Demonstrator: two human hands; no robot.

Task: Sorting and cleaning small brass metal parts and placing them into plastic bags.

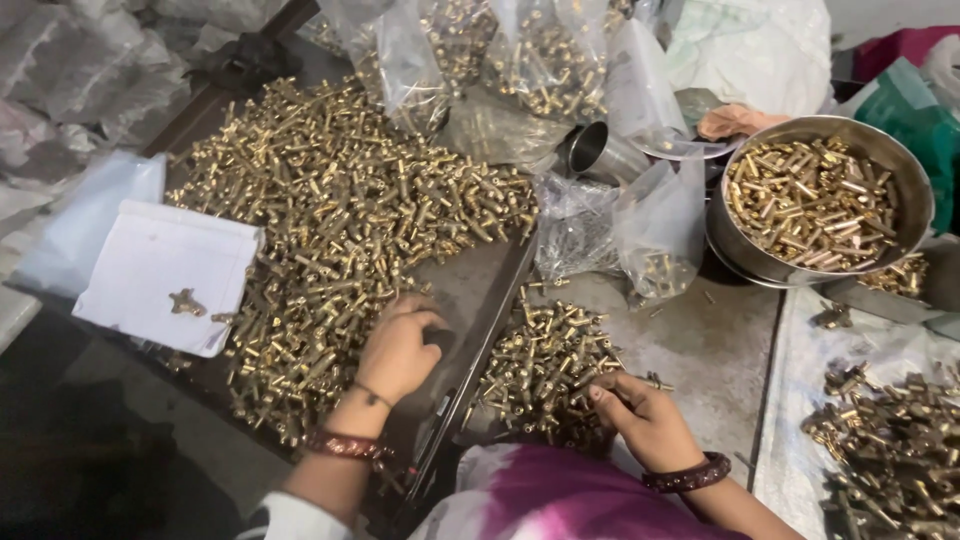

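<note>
My left hand (pixel 398 348) rests with curled fingers on the near edge of a big heap of small brass fittings (pixel 340 210) spread over a dark tray (pixel 478 290). Its fingers touch the pieces; whether it grips one is hidden. My right hand (pixel 640 415) lies at the near right of a smaller pile of brass fittings (pixel 540 365) on the grey surface, pinching a brass piece (pixel 655 381) between thumb and fingers. Both wrists wear dark bangles.
A steel bowl (pixel 915 190) of brass parts stands at the right. Clear plastic bags (pixel 620 230) of parts and a steel cup (pixel 598 152) lie behind. White paper (pixel 150 270) carries one fitting at left. More brass pieces (pixel 890 450) lie at the lower right.
</note>
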